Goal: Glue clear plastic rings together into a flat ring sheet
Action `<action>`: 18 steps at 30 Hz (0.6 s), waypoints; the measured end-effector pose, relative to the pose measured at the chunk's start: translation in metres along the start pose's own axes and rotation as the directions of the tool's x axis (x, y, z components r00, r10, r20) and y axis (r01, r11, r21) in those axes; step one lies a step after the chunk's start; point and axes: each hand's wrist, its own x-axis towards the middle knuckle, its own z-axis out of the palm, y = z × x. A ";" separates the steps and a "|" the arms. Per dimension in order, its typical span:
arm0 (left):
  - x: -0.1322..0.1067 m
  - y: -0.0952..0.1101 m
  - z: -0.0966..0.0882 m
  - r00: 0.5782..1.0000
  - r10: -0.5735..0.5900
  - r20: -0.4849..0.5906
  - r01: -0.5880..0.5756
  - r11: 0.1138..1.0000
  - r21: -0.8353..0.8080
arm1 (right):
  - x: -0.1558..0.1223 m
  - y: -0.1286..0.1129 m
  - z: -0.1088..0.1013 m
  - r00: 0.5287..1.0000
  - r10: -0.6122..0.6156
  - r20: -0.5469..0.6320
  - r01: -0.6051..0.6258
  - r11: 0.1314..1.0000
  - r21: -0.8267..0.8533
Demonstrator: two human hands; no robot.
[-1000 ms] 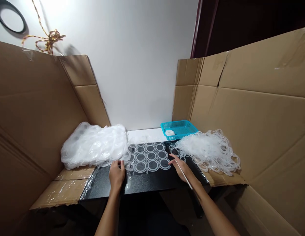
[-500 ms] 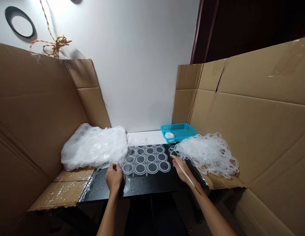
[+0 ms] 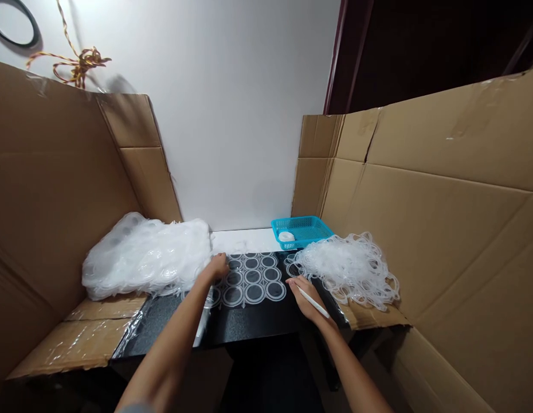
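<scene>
A translucent plastic sheet of joined rings lies flat on the black tabletop, with dark circles showing through it. At its far left corner is my left hand, fingers curled down at the edge; the fingertips are hidden, so what they grip cannot be made out. My right hand is closed around a slim white pen-like tool, just right of the sheet. The tool's rear end points back along my wrist. Beyond this hand lies a loose heap of clear thin rings.
A thick stack of whitish ring sheets stands at the left. At the back, a turquoise basket holds a white roll-like item. Cardboard walls rise at both sides. A bundled twisted cord hangs on the wall.
My left hand has moved from the near left of the sheet to its far left corner. My right hand stays beside the sheet with the tool. The view has shifted slightly.
</scene>
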 end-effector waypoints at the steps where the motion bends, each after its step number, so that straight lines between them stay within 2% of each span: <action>1: 0.011 0.000 -0.003 0.998 -0.051 -0.026 0.050 0.999 -0.019 | -0.001 0.000 -0.001 1.000 -0.002 -0.005 0.002 1.000 0.007; 4: 0.030 -0.007 -0.025 0.967 -0.207 -0.149 0.195 0.976 -0.094 | -0.001 -0.001 -0.003 1.000 0.003 -0.026 -0.002 0.999 0.042; 6: 0.030 -0.014 -0.045 0.935 -0.281 -0.218 0.252 0.956 -0.151 | 0.000 -0.002 -0.005 0.999 0.036 -0.034 -0.034 0.998 0.062; 8: 0.018 -0.016 -0.058 0.930 -0.287 -0.228 0.243 0.948 -0.204 | 0.000 -0.004 -0.006 0.995 0.094 -0.046 -0.091 0.994 0.059; 10: -0.004 -0.011 -0.060 0.965 -0.212 -0.157 0.169 0.954 -0.249 | -0.001 -0.006 -0.007 0.988 0.143 -0.067 -0.140 0.989 0.038; 12: -0.036 0.004 -0.047 0.997 -0.070 -0.019 0.061 0.953 -0.296 | -0.002 -0.009 -0.008 0.984 0.160 -0.080 -0.159 0.987 0.012; 13: -0.055 0.014 -0.036 0.998 0.011 0.057 0.008 0.947 -0.320 | -0.003 -0.010 -0.008 0.985 0.158 -0.068 -0.158 0.987 0.003; 16: -0.113 0.049 0.008 0.952 0.233 0.200 -0.139 0.908 -0.396 | -0.004 -0.012 -0.007 0.993 0.118 0.018 -0.118 0.993 0.011; 17: -0.130 0.060 0.024 0.932 0.297 0.209 -0.192 0.890 -0.413 | -0.003 -0.011 -0.006 0.994 0.097 0.048 -0.099 0.995 0.029; 18: -0.145 0.068 0.039 0.919 0.357 0.168 -0.266 0.875 -0.404 | -0.001 -0.010 -0.005 0.994 0.081 0.071 -0.086 0.995 0.057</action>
